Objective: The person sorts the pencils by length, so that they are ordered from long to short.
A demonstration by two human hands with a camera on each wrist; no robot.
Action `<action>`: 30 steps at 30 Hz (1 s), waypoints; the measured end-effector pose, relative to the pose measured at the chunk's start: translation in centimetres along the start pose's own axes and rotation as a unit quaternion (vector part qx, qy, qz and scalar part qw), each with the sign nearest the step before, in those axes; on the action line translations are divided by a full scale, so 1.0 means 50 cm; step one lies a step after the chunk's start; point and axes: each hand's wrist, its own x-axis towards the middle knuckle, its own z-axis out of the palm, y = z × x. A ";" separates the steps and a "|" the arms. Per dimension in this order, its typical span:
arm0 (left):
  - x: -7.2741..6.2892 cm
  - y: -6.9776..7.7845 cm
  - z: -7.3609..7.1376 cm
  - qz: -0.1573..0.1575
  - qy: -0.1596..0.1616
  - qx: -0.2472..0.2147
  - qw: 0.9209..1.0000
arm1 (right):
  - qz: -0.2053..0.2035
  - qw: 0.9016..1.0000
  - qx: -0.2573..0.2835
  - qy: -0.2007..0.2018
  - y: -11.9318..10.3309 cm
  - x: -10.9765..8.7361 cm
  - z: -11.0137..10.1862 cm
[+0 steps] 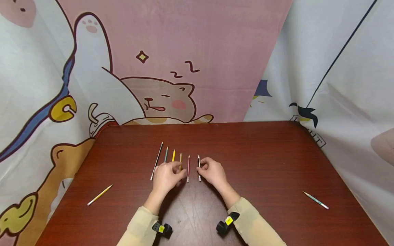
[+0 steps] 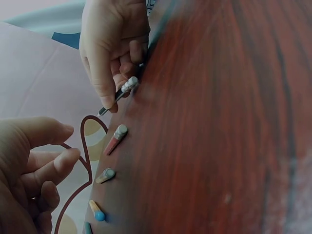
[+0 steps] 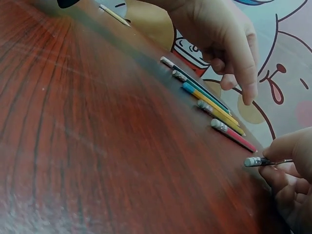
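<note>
My right hand (image 1: 212, 172) pinches a black pencil (image 1: 198, 160) between thumb and fingers; its white eraser end (image 3: 252, 162) points toward me. Over the row of pencils hovers my left hand (image 1: 166, 176), fingers loosely bent and nothing between them, as the left wrist view shows. A red pencil (image 1: 188, 167) lies between the hands. Left of it, side by side, are a gold pencil (image 1: 180, 158), a yellow pencil (image 1: 173, 155) with a blue end, a teal pencil (image 1: 166, 155) and a dark pencil (image 1: 157, 160). My left hand partly hides the middle ones in the head view.
Apart from the row, a yellow pencil (image 1: 100, 195) lies slanted at the table's left, and a teal pencil (image 1: 316, 200) with a pale end at its right. The brown wooden table (image 1: 264, 153) meets a printed cloth (image 1: 215, 68) along its back edge.
</note>
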 end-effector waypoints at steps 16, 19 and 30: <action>-0.015 -0.004 -0.010 -0.009 0.011 -0.020 1.000 | 0.006 0.998 -0.061 0.003 -0.008 -0.002 0.012; -0.016 -0.004 -0.012 -0.005 0.013 -0.018 1.000 | 0.011 0.998 -0.061 0.001 -0.009 -0.001 0.013; -0.023 -0.003 -0.018 0.007 0.015 -0.019 1.000 | 0.018 0.999 -0.040 -0.002 -0.007 -0.003 0.011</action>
